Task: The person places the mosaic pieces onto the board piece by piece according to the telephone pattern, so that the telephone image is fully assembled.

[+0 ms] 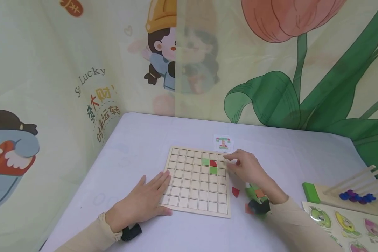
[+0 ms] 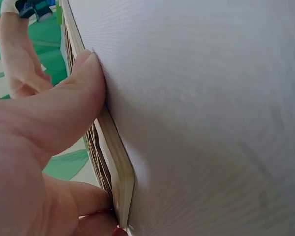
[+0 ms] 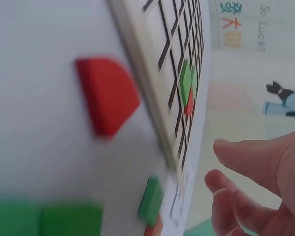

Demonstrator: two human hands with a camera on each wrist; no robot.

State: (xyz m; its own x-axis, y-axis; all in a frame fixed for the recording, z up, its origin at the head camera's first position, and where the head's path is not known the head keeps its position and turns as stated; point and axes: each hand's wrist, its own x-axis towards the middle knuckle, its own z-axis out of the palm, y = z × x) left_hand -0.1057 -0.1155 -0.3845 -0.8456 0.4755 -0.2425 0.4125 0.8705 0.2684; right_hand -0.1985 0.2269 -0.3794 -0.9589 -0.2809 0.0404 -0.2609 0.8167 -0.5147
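A wooden grid board (image 1: 185, 193) lies on the white table. My left hand (image 1: 145, 196) rests on its left side, fingers straight across the rim; in the left wrist view the thumb (image 2: 81, 93) touches the board's edge. Near the upper right corner hovers my right hand (image 1: 249, 169), with thumb and fingers apart and nothing visible between them in the right wrist view. Two green squares (image 1: 213, 170) and a red quarter-round piece (image 1: 213, 163) sit in the grid. Another red quarter-round piece (image 3: 108, 93) lies loose beside the board.
Behind the board is a pattern card (image 1: 223, 143). Green and orange pieces (image 1: 251, 192) lie under the right wrist, partly hidden. Farther right stand a wooden peg rack (image 1: 329, 192) with blue and purple beads and a fruit-picture board (image 1: 330, 213). A printed curtain hangs behind the table.
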